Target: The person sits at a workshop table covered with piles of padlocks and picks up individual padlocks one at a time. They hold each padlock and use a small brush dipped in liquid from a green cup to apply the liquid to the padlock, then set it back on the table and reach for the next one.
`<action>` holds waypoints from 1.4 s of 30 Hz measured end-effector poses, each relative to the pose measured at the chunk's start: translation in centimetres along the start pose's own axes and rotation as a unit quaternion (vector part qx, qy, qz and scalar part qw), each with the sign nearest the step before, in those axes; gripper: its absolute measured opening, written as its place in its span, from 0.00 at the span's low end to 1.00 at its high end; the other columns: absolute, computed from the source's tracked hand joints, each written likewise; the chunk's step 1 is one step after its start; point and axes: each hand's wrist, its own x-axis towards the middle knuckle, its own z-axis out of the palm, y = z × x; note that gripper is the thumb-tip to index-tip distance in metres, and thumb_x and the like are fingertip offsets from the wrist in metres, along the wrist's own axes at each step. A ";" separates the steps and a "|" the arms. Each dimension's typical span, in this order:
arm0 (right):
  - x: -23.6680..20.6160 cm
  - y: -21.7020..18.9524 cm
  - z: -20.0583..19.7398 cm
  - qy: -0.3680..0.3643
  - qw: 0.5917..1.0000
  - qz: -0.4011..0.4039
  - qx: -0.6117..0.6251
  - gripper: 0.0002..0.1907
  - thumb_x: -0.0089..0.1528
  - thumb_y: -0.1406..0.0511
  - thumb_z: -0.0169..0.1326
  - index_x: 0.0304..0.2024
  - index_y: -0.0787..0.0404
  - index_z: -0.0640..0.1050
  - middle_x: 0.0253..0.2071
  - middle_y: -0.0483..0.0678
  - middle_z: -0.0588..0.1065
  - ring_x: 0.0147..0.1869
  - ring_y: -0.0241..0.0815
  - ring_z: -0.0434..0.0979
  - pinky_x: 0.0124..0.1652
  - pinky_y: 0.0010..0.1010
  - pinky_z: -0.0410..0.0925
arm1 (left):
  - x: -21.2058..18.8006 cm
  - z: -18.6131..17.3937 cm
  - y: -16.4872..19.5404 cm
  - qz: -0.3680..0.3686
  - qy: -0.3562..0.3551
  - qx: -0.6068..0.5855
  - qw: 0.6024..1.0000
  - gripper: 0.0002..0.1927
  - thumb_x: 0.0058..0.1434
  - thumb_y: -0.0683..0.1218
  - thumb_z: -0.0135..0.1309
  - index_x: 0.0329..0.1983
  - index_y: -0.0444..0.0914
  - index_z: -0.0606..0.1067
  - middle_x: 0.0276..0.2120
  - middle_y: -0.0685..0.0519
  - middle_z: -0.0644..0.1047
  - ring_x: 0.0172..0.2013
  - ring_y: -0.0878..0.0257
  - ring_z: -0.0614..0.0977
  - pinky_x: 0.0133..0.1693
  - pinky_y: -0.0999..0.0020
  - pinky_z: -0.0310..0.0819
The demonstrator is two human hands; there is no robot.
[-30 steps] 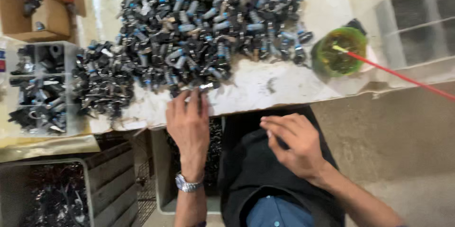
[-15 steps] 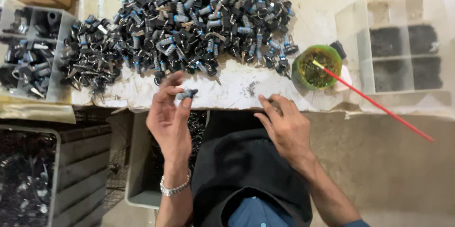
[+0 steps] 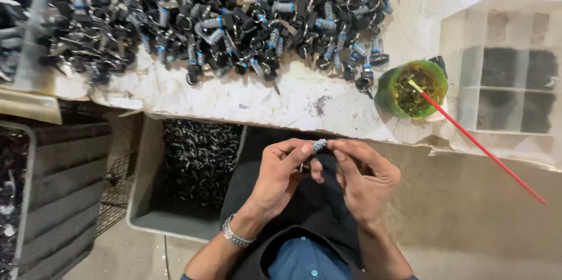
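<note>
1. Here, the left hand (image 3: 275, 177) and right hand (image 3: 363, 180) meet at lower centre, fingertips pinching one small grey-and-black cylinder part (image 3: 319, 146).
2. Its long axis tilts up-right, toward the worktable (image 3: 293, 101).
3. Above, a heap of similar parts (image 3: 234, 11); right, a green cup (image 3: 413, 88) with a red stick (image 3: 480, 145); lower left, a grey bin (image 3: 146, 210).

Black-and-blue lock parts (image 3: 234, 16), green cup (image 3: 413, 88), red stick (image 3: 486, 150), grey bin (image 3: 175, 221)
</note>
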 end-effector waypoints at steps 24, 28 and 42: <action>0.7 1.2 -2.6 -0.104 0.987 0.111 0.058 0.15 0.58 0.79 0.61 0.48 0.67 0.80 0.39 0.50 0.78 0.32 0.28 0.71 0.29 0.17 0.63 | -0.9 -0.4 0.8 0.003 -0.080 0.097 0.992 0.10 0.69 0.42 0.58 0.46 0.28 0.81 0.29 0.51 0.80 0.28 0.67 0.80 0.32 0.70 0.78; 0.6 1.1 -2.9 -0.123 0.991 0.046 -0.028 0.09 0.61 0.75 0.60 0.45 0.67 0.82 0.44 0.46 0.76 0.36 0.27 0.71 0.32 0.17 0.63 | -0.8 0.7 0.5 0.057 -0.029 0.242 0.968 0.12 0.73 0.44 0.55 0.47 0.29 0.82 0.32 0.51 0.82 0.33 0.70 0.81 0.38 0.75 0.77; 3.2 -0.3 0.1 -0.097 0.808 -0.258 -0.521 0.28 0.55 0.65 0.71 0.58 0.56 0.79 0.47 0.51 0.76 0.40 0.46 0.75 0.36 0.35 0.70 | -1.2 -0.1 2.1 0.247 0.094 0.358 0.896 0.15 0.63 0.35 0.61 0.53 0.30 0.78 0.43 0.50 0.83 0.43 0.68 0.83 0.47 0.75 0.78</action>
